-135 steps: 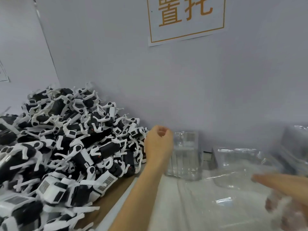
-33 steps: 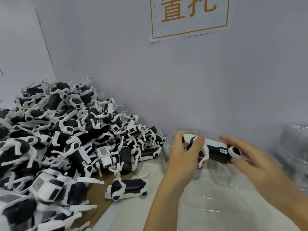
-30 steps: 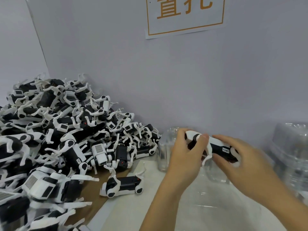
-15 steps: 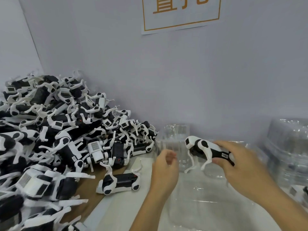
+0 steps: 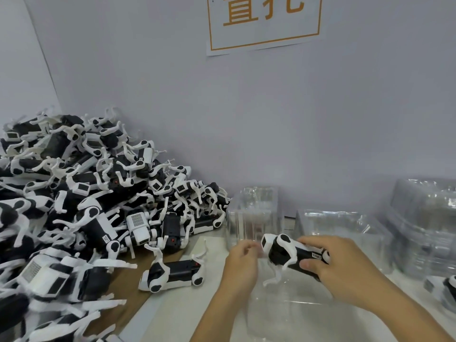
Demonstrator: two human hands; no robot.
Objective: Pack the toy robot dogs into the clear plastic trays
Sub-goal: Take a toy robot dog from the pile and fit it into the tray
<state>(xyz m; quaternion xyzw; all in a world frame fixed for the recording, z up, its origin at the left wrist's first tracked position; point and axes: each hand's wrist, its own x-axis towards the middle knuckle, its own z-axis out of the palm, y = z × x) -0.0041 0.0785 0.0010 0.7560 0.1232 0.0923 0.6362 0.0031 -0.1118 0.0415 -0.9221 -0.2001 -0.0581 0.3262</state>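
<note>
right hand (image 5: 345, 267): fingers and thumb curled round the rear half of a dog (image 5: 291, 254), holding it off the surface, head toward the left, white legs hanging down
left hand (image 5: 240, 264): just left of the dog's head, fingers loosely curled — whether it touches the dog or the plastic under it, cannot tell
tray (image 5: 283, 309): clear plastic lying on the table directly below the held dog and both hands; edges hard to make out
lone dog (image 5: 172, 271): on its side on the table, left of the left hand, apart from the heap
heap (image 5: 81, 201): many black-and-white dogs piled against the wall on the left, legs tangled
tray stacks (image 5: 254, 213): clear trays standing near the wall behind the hands — more at the far right (image 5: 424, 223)
packed dog (image 5: 446, 290): part of one at the right edge, blurred
sign (image 5: 264, 21): white sheet with orange frame and characters on the wall
</note>
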